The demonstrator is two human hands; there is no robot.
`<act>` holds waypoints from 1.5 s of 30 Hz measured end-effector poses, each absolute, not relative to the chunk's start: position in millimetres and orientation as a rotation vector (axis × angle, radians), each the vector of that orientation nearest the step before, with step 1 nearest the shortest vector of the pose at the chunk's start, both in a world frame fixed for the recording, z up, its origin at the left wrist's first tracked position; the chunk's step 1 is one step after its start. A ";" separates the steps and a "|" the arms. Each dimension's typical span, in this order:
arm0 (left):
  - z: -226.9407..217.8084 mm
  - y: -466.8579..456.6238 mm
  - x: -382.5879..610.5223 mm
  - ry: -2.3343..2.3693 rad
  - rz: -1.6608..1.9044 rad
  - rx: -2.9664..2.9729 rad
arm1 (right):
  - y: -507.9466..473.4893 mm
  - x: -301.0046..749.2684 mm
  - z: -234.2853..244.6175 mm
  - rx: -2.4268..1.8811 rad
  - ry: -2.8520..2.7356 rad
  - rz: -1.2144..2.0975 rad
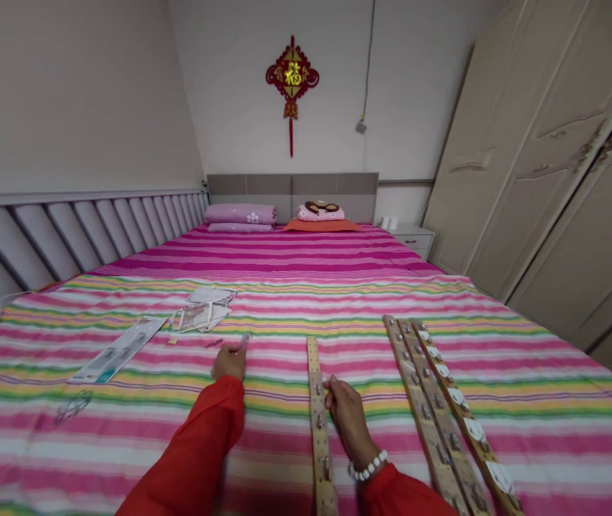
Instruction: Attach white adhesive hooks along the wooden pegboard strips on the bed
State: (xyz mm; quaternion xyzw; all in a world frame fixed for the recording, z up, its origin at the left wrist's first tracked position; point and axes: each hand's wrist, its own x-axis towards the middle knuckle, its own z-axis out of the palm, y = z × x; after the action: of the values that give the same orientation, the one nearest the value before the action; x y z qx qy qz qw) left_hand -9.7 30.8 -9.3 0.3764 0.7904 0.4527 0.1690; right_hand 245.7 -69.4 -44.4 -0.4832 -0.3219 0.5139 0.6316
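Person at foot of a bed (526,387) with a striped sheet, both arms in red sleeves. Left hand (229,360) is reached forward onto the sheet with knuckles up and fingers curled. Something small and pale is at its fingertips, but it's blurred, so I can't tell if it's gripped or just a finger. Right hand (345,412), with a white bead bracelet (368,468) at the wrist, lies flat-ish and half bent. Its fingertips touch the right edge of a single wooden strip (317,401) and aren't closed around it. That strip has metal clips along it and lies lengthwise on the sheet between the two hands. Three more strips (429,401) lie side by side to the right, apart from the hand, the outermost with white pieces on it. Paper packets (203,312) are beyond the left hand, a long flat package (120,350) is further left, and a clear plastic scrap (72,407) is near it. Pillows (241,215) sit at the headboard, a red knot ornament (292,77) hangs on the wall, and a wardrobe (553,179) stands on the right.
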 end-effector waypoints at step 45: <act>-8.8 4.0 124.7 1.154 1.312 1.032 | -25.3 236.9 -11.0 -1.005 -0.622 1.155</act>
State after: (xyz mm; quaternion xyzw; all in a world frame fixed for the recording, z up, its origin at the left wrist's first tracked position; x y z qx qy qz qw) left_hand 124.7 4.0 -8.8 0.4317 0.4831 0.5491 0.5279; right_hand 236.9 -25.3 -11.0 -0.4473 -0.2767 0.5140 0.6776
